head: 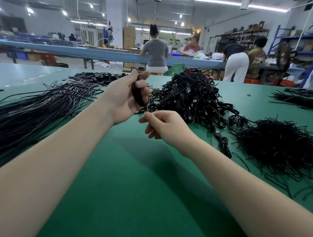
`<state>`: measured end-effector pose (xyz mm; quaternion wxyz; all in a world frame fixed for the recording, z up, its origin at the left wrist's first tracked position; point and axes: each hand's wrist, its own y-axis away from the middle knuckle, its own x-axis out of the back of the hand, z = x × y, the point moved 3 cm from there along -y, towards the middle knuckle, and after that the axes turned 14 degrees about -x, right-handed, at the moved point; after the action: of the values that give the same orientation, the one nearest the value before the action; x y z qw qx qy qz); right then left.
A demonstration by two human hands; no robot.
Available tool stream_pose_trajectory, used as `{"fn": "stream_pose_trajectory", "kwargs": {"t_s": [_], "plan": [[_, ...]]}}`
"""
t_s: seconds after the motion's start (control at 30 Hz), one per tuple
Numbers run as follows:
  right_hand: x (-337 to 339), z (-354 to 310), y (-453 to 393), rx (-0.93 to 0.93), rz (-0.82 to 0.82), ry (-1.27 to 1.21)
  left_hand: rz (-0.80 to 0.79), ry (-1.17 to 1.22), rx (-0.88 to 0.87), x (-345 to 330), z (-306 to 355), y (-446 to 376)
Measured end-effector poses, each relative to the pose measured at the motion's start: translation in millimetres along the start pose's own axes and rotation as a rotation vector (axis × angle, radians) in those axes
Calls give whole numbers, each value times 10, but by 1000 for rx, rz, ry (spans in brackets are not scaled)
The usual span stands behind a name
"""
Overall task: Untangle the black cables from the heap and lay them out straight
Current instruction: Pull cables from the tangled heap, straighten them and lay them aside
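A factory assembly floor is shown. Black cables [190,94] are heaped on a green bench [128,172], workers [156,50] are lined along a far blue bench [63,49], and stock is kept on blue racking [310,43] at the far right.

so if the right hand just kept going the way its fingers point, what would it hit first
Probably the left hand. The right hand has its pinched fingertips aimed up and leftward, just short of the left palm and the dark bundle gripped there. Depth is unclear, so it might instead pass in front.

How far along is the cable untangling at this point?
Partly done. A large bundle of straightened cables already lies on the green table. The left hand grips a few cables; the right hand pinches near them. A big tangled heap is left.
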<state>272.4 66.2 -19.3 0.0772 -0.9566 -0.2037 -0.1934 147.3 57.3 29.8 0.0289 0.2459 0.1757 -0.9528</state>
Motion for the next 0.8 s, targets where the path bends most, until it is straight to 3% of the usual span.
{"fn": "stream_pose_trajectory", "kwargs": {"t_s": [0.17,0.3,0.43,0.8], "plan": [[132,251,-87,-172,50,-218,-68,139,46,41,-35,-1],[99,239,-118,-229,-8,-406,-165,17,190,30,-293,68],[74,291,-112,-206,24,-328,-106,-152,249,15,-477,99],[93,348,-125,-211,89,-378,-57,-613,43,-80,-544,66]]}}
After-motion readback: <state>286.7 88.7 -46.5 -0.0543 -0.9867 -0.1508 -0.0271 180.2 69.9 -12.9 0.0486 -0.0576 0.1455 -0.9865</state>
